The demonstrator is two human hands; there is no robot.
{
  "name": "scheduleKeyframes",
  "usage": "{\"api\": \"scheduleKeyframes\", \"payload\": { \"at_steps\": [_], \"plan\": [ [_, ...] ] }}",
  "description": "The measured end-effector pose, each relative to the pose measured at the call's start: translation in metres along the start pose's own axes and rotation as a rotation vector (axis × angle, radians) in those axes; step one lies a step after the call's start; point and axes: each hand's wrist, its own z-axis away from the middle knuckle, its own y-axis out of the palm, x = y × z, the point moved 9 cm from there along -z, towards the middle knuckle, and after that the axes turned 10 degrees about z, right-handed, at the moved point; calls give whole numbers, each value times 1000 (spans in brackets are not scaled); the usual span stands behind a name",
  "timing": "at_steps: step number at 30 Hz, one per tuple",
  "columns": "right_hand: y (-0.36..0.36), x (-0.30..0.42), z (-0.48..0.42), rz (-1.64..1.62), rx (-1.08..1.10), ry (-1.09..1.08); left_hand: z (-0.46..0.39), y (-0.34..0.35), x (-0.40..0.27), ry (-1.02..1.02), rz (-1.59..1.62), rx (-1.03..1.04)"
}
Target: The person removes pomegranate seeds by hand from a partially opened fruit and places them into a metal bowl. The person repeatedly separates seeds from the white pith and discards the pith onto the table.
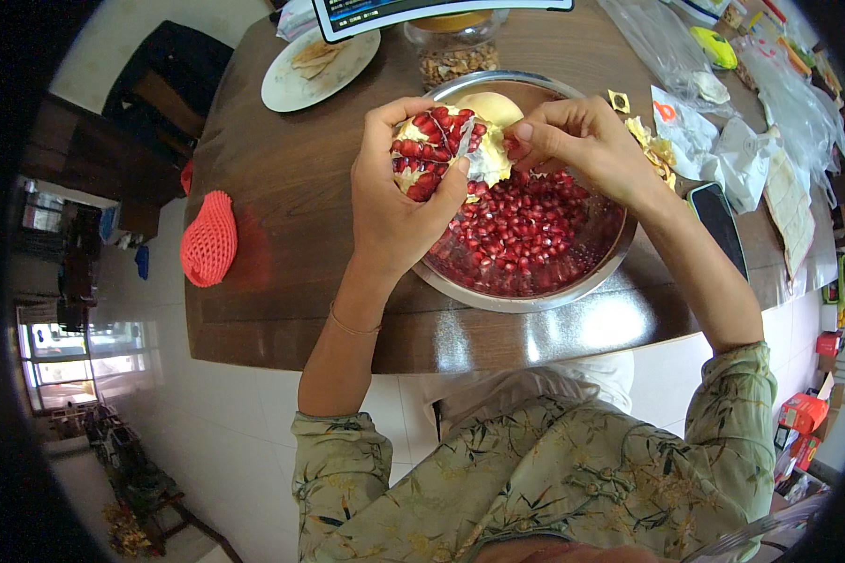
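Note:
My left hand (403, 190) grips a partly peeled piece of pomegranate (433, 144), its red arils and pale pith showing. At the right side of the piece, the bent fingers of my right hand (577, 144) pinch something red, seemingly arils; the fingertips partly hide it. Both hands are over a wide steel bowl (528, 304) holding many loose pomegranate arils (510, 229). A smooth pale yellow rounded thing (489, 111) shows behind the piece, near the bowl's far rim.
Beyond the bowl stand a clear jar of nuts (458, 63) and a tablet (436, 14). A plate (320, 74) and a red foam net (210, 239) are to the left. Peel scraps (653, 149), a phone (720, 229) and plastic bags (781, 91) lie to the right.

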Motion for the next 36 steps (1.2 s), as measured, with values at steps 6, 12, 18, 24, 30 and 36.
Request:
{"api": "scheduleKeyframes", "payload": {
  "at_steps": [6, 12, 18, 24, 30, 36],
  "plan": [
    [3, 6, -8, 6, -44, -123, 1, -2, 1, 1, 45, -11],
    [17, -4, -11, -126, 153, 0, 1, 0, -1, -9, 124, -8],
    [21, -1, -9, -131, 153, -9, 2, 5, -3, -1, 143, 11],
    [20, 0, -3, -214, 81, 20, 2, -2, 3, 9, 211, -20],
    [24, -4, -2, -467, 90, 63, 1, -6, 13, -82, 368, -57],
    [24, 2, 8, -563, -58, 86, 4, -11, 25, -223, 684, -216]
  ]
}}
